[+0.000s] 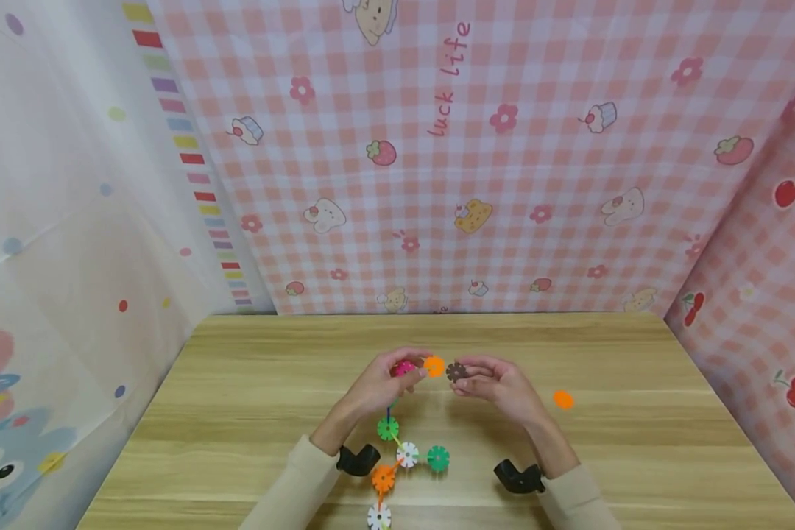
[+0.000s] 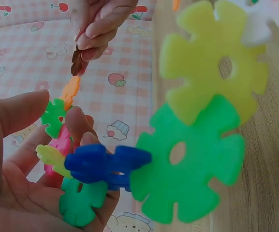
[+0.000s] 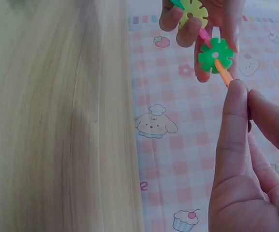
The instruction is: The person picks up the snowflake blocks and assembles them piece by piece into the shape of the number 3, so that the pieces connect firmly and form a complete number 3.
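Slotted plastic flower discs are linked in a chain. My left hand (image 1: pixel 374 386) holds the chain's far end, around a pink disc (image 1: pixel 405 368) and a light green disc (image 3: pixel 215 55). From that end an orange disc (image 1: pixel 433 366) sticks out towards the right. Between thumb and fingers, my right hand (image 1: pixel 503 386) pinches a brown disc (image 1: pixel 456 372) right beside the orange one; whether the two touch I cannot tell. In the left wrist view, a blue disc (image 2: pixel 105 164), a large green disc (image 2: pixel 187 159) and a yellow disc (image 2: pixel 216 63) hang nearest the camera.
Towards me the chain runs on through a green disc (image 1: pixel 388 428), white disc (image 1: pixel 407 455) and orange pieces, with a teal disc (image 1: pixel 438 458) at its side. A loose orange disc (image 1: pixel 563 400) lies on the wooden table (image 1: pixel 662 442) to the right. Patterned cloth (image 1: pixel 464 243) hangs behind.
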Motion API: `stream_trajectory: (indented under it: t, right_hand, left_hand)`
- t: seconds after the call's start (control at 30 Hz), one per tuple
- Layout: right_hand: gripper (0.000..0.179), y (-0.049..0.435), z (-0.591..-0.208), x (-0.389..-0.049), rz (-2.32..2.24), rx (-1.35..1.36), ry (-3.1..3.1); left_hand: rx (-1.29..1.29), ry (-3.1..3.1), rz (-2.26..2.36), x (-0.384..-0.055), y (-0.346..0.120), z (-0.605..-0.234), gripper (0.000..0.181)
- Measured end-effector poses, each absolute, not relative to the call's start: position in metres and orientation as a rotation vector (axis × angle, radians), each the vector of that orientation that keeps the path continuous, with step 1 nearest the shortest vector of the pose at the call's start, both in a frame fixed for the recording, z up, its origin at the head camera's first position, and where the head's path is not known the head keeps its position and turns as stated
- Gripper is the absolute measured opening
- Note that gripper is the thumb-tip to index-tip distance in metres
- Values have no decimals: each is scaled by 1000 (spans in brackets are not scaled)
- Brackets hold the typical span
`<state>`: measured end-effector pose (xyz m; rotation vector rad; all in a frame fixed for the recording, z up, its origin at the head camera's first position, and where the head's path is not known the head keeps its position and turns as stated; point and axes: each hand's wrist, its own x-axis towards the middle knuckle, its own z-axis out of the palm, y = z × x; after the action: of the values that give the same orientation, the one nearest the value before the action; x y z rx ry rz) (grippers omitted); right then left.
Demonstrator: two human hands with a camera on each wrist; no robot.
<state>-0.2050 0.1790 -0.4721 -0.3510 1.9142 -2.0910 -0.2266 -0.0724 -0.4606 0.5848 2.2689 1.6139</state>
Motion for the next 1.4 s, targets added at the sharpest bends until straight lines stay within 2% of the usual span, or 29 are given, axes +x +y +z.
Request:
stream_trajectory:
  t: [0.47, 0.87, 1.4]
  right_hand:
    - [46, 171, -476, -204, -2218, -260, 1654]
    - [23, 172, -483, -205, -2375, -300, 1250]
    - [21, 164, -489, -203, -2488, -174, 1082]
  left_hand:
    - [610, 2263, 1630, -226, -71, -457, 36]
    - [669, 2215, 1669, -226, -72, -458, 35]
    - [602, 2200, 1717, -230, -72, -461, 34]
